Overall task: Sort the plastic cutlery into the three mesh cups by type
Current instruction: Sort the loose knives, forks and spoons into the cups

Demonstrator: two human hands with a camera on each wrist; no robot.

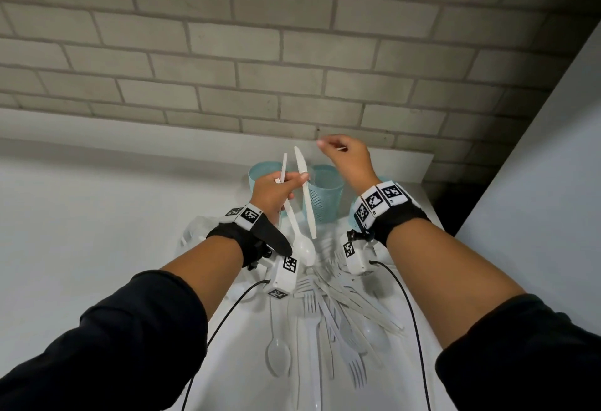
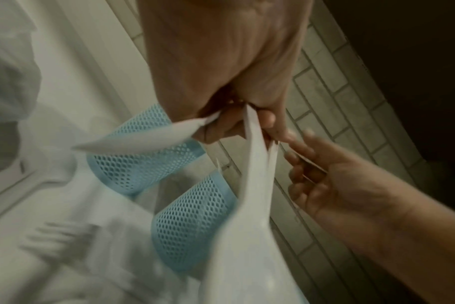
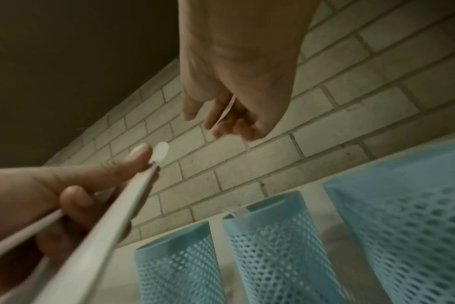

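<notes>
My left hand [image 1: 286,183] is raised in front of the cups and grips two white pieces. One is a spoon [image 1: 304,249] with its bowl hanging down, the other a knife [image 1: 302,183] with its blade up. My right hand [image 1: 338,154] hovers higher, above the cups near the wall, and pinches a thin white piece of cutlery [image 3: 229,109] whose type I cannot tell. Three light blue mesh cups [image 3: 177,263] [image 3: 273,246] [image 3: 403,226] stand in a row by the wall. Fork tines [image 3: 235,211] poke out of the middle one. A heap of white cutlery [image 1: 328,306] lies on the counter under my wrists.
A grey brick wall [image 1: 292,69] rises just behind the cups. A white panel [image 1: 536,183] closes the right side. A crumpled clear plastic bag [image 1: 195,232] lies left of the heap. Black cables [image 1: 413,329] trail from both wrist cameras across the white counter [image 1: 97,215].
</notes>
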